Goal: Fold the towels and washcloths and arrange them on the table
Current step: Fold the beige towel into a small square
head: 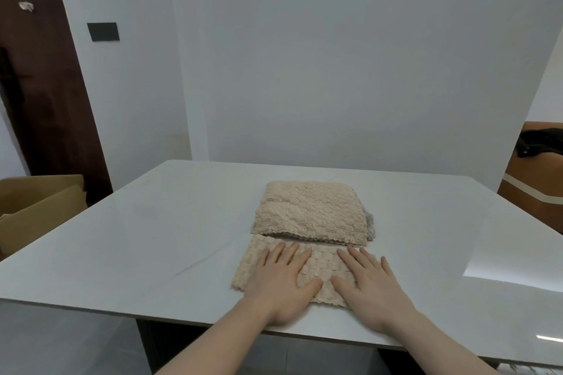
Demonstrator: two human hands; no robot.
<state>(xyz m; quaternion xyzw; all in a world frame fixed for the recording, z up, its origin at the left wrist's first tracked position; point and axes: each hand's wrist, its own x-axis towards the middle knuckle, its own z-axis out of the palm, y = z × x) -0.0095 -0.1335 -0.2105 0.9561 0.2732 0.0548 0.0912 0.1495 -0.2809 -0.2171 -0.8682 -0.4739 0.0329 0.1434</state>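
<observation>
A folded beige textured washcloth [316, 268] lies near the front edge of the white table [158, 228]. My left hand [281, 280] presses flat on its left part, fingers straight and spread. My right hand [370, 283] lies flat on its right part in the same way. Just behind it sits a stack of folded beige towels [310, 213], with a bit of grey cloth [370, 225] showing at the stack's right edge. The front washcloth's far edge touches the stack.
An open cardboard box [36, 207] stands left of the table. A brown door [39, 70] is at the far left. At the right stands an orange-brown seat [536, 195] with a black item [539, 143] on it. A white wall rises behind the table.
</observation>
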